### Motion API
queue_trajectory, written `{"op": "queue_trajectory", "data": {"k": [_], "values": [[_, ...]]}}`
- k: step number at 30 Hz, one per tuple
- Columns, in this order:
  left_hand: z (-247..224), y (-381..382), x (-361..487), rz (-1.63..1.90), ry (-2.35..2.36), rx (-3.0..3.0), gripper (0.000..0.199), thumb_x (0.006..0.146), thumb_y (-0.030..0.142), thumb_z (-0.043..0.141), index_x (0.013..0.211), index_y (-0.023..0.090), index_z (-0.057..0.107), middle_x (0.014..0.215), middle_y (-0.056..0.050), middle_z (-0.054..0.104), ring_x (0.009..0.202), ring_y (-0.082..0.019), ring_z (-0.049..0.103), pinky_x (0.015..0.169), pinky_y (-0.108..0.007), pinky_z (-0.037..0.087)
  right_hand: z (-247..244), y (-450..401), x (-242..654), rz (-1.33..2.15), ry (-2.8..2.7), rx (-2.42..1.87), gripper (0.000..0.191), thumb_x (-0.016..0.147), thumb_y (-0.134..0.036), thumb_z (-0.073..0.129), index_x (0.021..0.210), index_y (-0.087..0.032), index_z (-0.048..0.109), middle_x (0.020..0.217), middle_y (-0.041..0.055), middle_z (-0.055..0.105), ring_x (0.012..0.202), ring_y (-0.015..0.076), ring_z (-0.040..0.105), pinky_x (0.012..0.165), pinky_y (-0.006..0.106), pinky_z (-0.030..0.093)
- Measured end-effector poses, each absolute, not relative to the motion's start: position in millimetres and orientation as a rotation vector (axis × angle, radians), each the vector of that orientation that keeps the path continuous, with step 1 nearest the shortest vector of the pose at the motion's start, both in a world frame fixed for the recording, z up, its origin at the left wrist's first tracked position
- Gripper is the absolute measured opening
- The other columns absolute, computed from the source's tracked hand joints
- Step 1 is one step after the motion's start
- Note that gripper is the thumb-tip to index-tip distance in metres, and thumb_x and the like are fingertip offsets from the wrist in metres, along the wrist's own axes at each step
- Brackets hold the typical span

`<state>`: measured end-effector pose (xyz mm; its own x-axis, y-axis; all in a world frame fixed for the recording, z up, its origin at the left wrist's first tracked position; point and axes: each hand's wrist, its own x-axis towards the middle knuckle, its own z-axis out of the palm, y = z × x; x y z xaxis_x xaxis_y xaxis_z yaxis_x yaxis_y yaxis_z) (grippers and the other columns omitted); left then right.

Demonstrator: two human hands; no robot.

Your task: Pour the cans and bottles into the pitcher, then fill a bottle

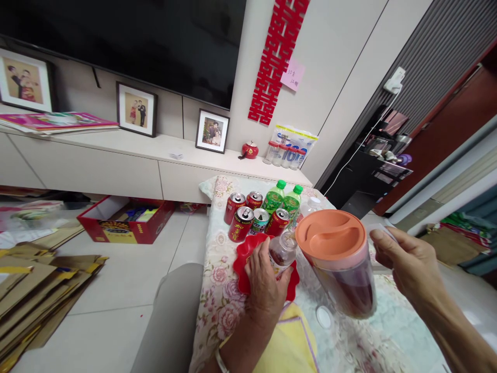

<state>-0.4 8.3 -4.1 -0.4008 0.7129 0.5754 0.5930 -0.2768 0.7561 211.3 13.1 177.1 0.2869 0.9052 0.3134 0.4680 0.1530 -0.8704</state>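
Observation:
My left hand (266, 277) is closed around a clear bottle (282, 250) with its mouth uncapped, above a red scalloped plate (243, 259). By its handle, my right hand (407, 254) grips a clear plastic pitcher (345, 282) holding dark reddish-brown liquid. An orange lid (330, 234) covers the pitcher, which tilts toward the bottle; its spout side is close to the bottle's mouth. Whether liquid is flowing cannot be made out. A round white cap (323, 317) lies on the tablecloth below the pitcher. Near my left forearm is a yellow cloth (291, 342).
Behind the plate stand several drink cans (241, 224), two green-capped bottles (275, 194) and a clear white-capped bottle (310, 206). A floral cloth (219, 272) covers the table. On the floor at left are a red carton (120, 228) and flattened cardboard (42, 295).

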Motion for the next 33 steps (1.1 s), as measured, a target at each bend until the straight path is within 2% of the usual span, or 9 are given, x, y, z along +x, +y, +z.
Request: {"op": "queue_trajectory", "data": {"k": [10, 22, 28, 33], "values": [[-4.3, 7.7, -1.1, 1.784, 1.813, 1.663, 0.084, 0.073, 0.011, 0.082, 0.147, 0.019, 0.043, 0.136, -0.018, 0.065, 0.126, -0.038, 0.063, 0.103, -0.055, 0.049, 176.5, 13.0, 211.7, 0.517, -1.346, -1.471, 0.064, 0.065, -0.069, 0.088, 0.065, -0.016, 0.052, 0.068, -0.0035, 0.029, 0.062, 0.0089, 0.03, 0.051, 0.019, 0.029], [-4.2, 7.4, -0.6, 1.77, 1.803, 1.653, 0.078, 0.078, 0.014, 0.078, 0.148, 0.019, 0.042, 0.138, -0.018, 0.064, 0.129, -0.036, 0.061, 0.106, -0.055, 0.047, 177.3, 12.8, 213.5, 0.492, -1.36, -1.499, 0.064, 0.066, -0.07, 0.086, 0.065, -0.016, 0.052, 0.067, -0.0035, 0.03, 0.062, 0.009, 0.031, 0.051, 0.019, 0.031], [-5.2, 7.6, 0.0, 1.785, 1.817, 1.654, 0.077, 0.078, 0.015, 0.077, 0.147, 0.019, 0.044, 0.137, -0.018, 0.065, 0.128, -0.037, 0.061, 0.106, -0.055, 0.048, 180.7, 11.0, 209.5, 0.475, -1.369, -1.534, 0.068, 0.064, -0.074, 0.085, 0.063, -0.016, 0.049, 0.069, -0.0028, 0.03, 0.064, 0.01, 0.032, 0.053, 0.02, 0.037], [-4.8, 7.6, 0.3, 1.778, 1.828, 1.65, 0.076, 0.078, 0.014, 0.078, 0.146, 0.019, 0.045, 0.136, -0.018, 0.066, 0.128, -0.036, 0.062, 0.106, -0.054, 0.048, 182.8, 10.2, 206.9, 0.465, -1.365, -1.55, 0.069, 0.063, -0.075, 0.084, 0.062, -0.016, 0.048, 0.068, -0.0026, 0.03, 0.063, 0.0097, 0.032, 0.051, 0.019, 0.034]]}}
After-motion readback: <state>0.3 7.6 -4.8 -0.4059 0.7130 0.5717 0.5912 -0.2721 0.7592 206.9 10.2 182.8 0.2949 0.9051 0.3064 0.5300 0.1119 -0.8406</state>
